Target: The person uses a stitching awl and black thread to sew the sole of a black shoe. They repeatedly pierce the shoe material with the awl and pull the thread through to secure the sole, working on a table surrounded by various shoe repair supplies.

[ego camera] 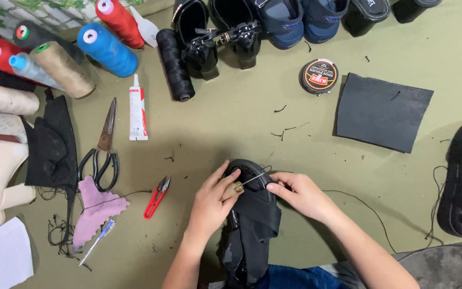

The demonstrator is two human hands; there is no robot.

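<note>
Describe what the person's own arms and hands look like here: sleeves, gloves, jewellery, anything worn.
Both forearms are bare right down to the bottom edge of the frame, with no sleeves in view. The left hand and right hand wear no gloves. No rings, watch or bracelet are visible on the fingers or wrists. Nails look short and unpainted, though they are small in this view.

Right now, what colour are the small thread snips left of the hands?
Red handles; the thread snips show best in the head view.

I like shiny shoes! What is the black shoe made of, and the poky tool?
The black shoe looks like glossy leather or a look-alike: light gleams along its edge. The poky tool in the left hand seems a thin metal awl; its shaft glints silver.
</note>
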